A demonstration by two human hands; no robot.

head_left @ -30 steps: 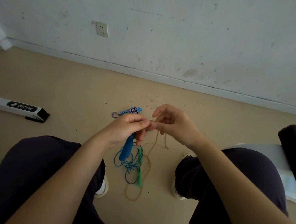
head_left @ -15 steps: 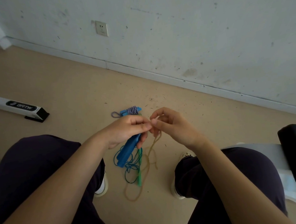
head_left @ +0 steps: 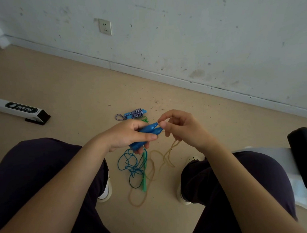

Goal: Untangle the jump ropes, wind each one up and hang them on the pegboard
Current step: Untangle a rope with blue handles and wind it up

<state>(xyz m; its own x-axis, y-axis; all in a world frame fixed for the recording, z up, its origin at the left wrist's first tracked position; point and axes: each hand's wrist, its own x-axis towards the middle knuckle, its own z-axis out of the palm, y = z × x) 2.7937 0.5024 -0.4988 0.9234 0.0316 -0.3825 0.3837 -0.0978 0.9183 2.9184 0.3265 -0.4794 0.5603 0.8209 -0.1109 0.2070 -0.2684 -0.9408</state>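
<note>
I was in the untangling step, seated with my knees apart and the ropes on the floor (head_left: 64, 88) between my feet. My left hand (head_left: 129, 134) was wrapped around the two blue handles (head_left: 149, 131), held together side by side with their tapered tips pointing toward my right hand (head_left: 183, 128). That hand had its thumb and forefinger pinched at the handle tips, and the tan rope (head_left: 168, 153) hung from under its curled fingers; whether the pinch was on the tan strand itself or on the blue cord where it leaves a handle, I could not tell. Below my hands the blue cord (head_left: 131, 162) lay in loose crossing loops on the floor, with a green handle (head_left: 144, 176) lying through them and the tan rope looping round and under the lot, so these ropes were far from parted. Beyond my left hand, nearer the wall (head_left: 181, 37), a striped rope (head_left: 134, 114) lay already wound into a bundle about its own blue handle, which I judged to be one rope finished but not yet hung. No pegboard was in view. The next move, as I judged it, called for keeping the blue handles firm in my left hand while my right drew the tan strand clear of the blue loops, following it by feel and lifting rather than tugging, since a hard pull would likely cinch the crossings tighter around the green handle.
</note>
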